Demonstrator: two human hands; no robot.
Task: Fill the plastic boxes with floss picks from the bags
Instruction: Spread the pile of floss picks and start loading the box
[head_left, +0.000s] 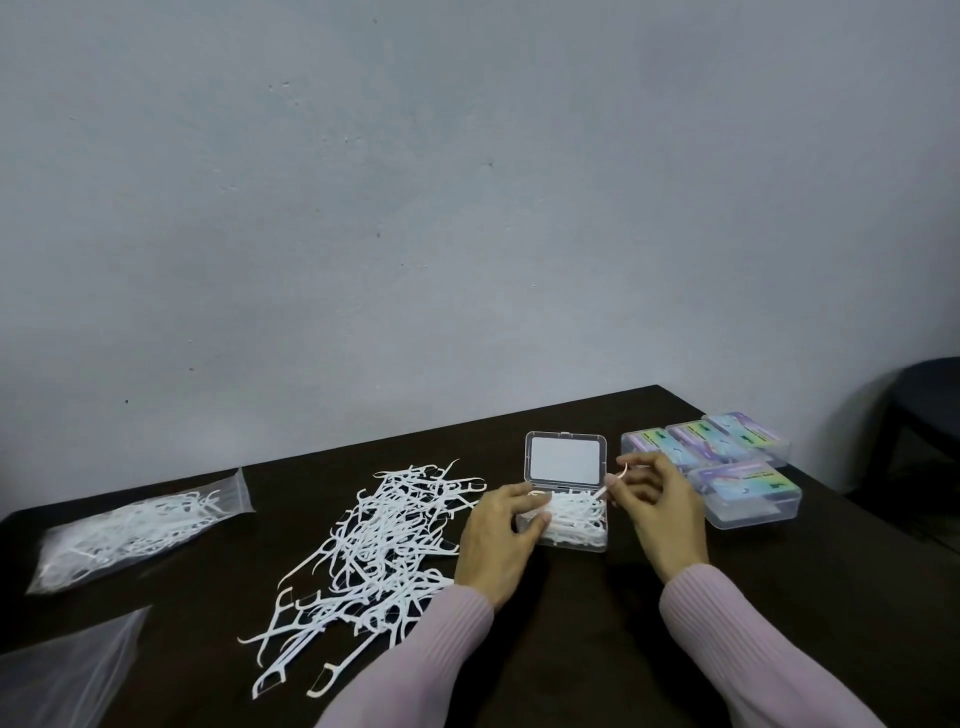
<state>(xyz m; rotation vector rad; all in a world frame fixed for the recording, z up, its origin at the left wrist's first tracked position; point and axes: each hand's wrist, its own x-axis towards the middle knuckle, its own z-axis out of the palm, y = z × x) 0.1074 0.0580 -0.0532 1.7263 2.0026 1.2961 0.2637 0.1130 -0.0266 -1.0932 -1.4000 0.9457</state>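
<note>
The open box (571, 519) sits mid-counter (675, 649), its lid standing at its 12 o'clock edge, and it looks nearly full of white picks. The left hand (501, 535) rests at the box's 9 o'clock side, fingers curled over the packed picks and the near wall, steadying them. The right hand (657, 506), at 3 o'clock, pinches 1 pick (615, 478) just above the box's far right corner. The loose pile (384, 545) lies at the box's 9 o'clock; a bag (130, 525) with more picks lies farther out, and a second bag (67, 670) at the counter's 7 o'clock. 4 closed boxes (727, 462) sit at 2 o'clock. The step appears to be topping up; next, lay this pick flat among the others, then likely shut the lid.
</note>
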